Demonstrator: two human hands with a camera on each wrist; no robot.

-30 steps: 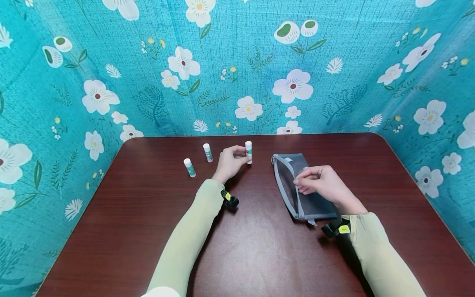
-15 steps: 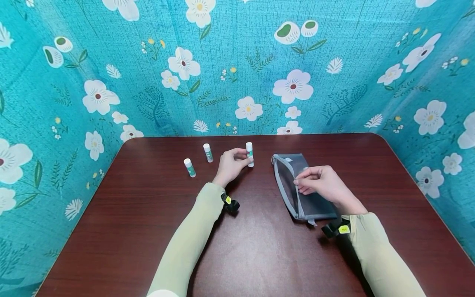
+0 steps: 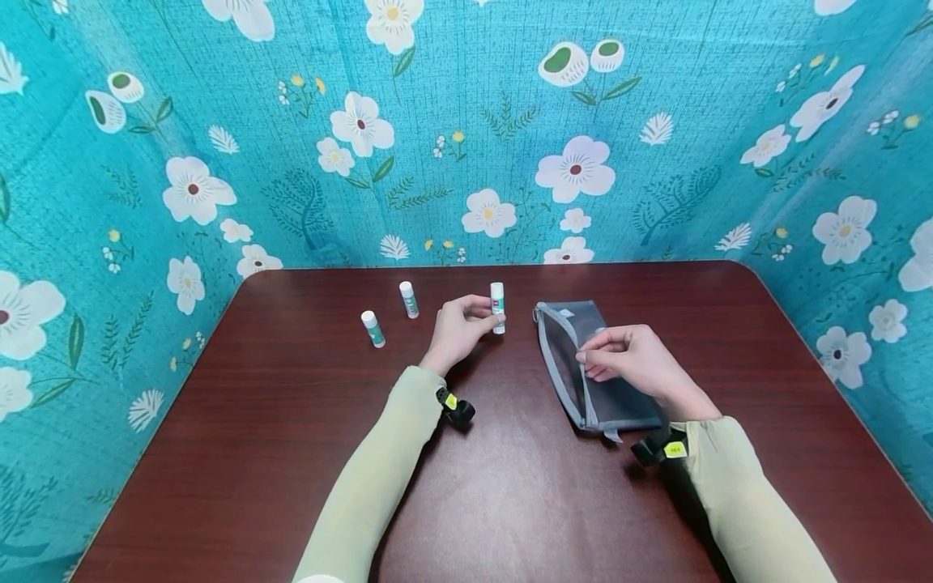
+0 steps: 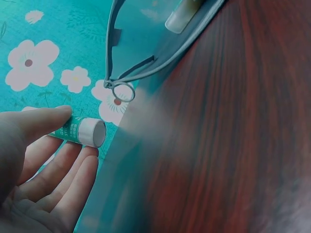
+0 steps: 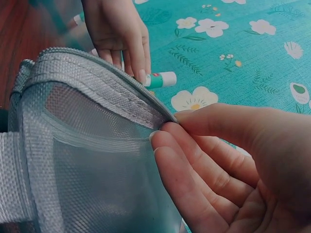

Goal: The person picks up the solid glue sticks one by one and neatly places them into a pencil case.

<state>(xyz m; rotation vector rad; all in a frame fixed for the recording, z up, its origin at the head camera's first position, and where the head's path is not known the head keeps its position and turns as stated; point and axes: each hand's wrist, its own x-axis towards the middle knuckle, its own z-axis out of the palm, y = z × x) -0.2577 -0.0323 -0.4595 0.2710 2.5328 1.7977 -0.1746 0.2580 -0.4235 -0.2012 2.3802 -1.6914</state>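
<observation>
My left hand [image 3: 455,330] pinches a white-capped glue stick [image 3: 498,300] with a green label, held upright just left of the pouch. In the left wrist view the thumb lies along one side of the glue stick [image 4: 90,131], its round white end facing out. My right hand [image 3: 630,360] pinches the zipper edge of a grey mesh pouch [image 3: 627,405], whose long mouth gapes toward the left hand. The right wrist view shows thumb and forefinger on the pouch's zipper tape [image 5: 121,94]. A pale cylindrical shape [image 4: 182,18] shows at the pouch in the left wrist view.
Two more glue sticks, one nearer [image 3: 373,330] and one farther back [image 3: 410,300], stand to the left of my left hand on the dark red-brown table [image 3: 291,453]. A blue floral cloth [image 3: 437,162] hangs behind the table's back edge.
My left hand has moved slightly right and nearer to me with the glue stick, closer to the pouch. The right hand keeps its pinch on the pouch's edge, unmoved.
</observation>
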